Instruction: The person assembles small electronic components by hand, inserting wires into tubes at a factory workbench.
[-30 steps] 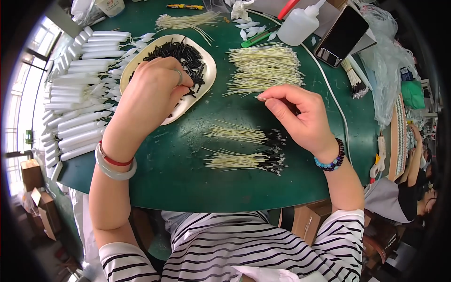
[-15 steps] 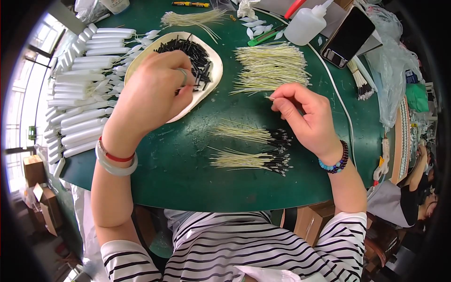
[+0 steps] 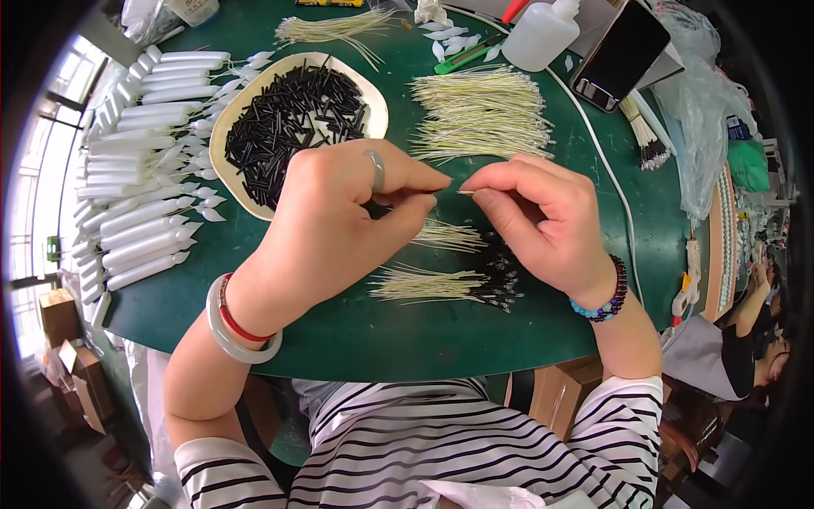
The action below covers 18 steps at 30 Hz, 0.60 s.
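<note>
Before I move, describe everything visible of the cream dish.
The cream dish is shallow and smooth, plastic-looking, with rounded corners. It sits upright on the green table, right of the white candle-shaped pieces, holding a loose heap of short black tubes. The left hand overlaps its lower edge in view; whether they touch is unclear.

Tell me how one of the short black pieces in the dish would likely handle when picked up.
The black pieces look short and thin, so each is probably very light. Most lie straight, suggesting they hold their shape rather than flop. Jumbled loosely in the dish, neighbours may well shift too.
</note>
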Each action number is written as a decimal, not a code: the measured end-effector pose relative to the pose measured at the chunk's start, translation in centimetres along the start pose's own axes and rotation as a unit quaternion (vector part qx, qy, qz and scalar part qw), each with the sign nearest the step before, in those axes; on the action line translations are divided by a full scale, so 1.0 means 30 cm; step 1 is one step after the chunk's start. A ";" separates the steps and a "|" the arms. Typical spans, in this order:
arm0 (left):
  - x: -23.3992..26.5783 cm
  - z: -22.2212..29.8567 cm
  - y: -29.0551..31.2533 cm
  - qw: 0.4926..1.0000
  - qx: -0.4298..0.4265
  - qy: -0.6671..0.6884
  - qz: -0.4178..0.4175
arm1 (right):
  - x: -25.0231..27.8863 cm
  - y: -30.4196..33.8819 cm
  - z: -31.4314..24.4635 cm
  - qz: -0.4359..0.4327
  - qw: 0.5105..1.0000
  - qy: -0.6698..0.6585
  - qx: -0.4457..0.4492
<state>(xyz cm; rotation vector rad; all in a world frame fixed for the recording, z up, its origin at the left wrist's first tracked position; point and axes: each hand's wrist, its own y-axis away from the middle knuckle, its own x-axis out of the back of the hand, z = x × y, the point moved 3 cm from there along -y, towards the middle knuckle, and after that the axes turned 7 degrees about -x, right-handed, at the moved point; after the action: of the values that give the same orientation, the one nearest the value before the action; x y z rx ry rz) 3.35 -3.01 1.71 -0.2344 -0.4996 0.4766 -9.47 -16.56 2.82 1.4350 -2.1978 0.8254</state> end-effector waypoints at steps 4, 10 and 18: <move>-0.004 0.011 -0.008 0.992 -0.110 -0.059 -0.008 | 0.000 0.003 -0.004 0.007 1.000 0.001 0.008; -0.010 0.009 -0.005 0.989 -0.131 -0.057 -0.022 | -0.003 0.003 -0.008 -0.009 1.000 -0.004 -0.017; -0.013 0.004 -0.005 0.986 -0.150 -0.065 -0.031 | -0.007 0.003 -0.003 -0.012 1.000 -0.003 -0.025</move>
<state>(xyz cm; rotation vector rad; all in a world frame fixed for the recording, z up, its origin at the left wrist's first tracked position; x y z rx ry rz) 3.04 -3.32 1.71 -0.4775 -0.7041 0.3555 -9.48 -16.34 2.74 1.4390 -2.1846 0.7527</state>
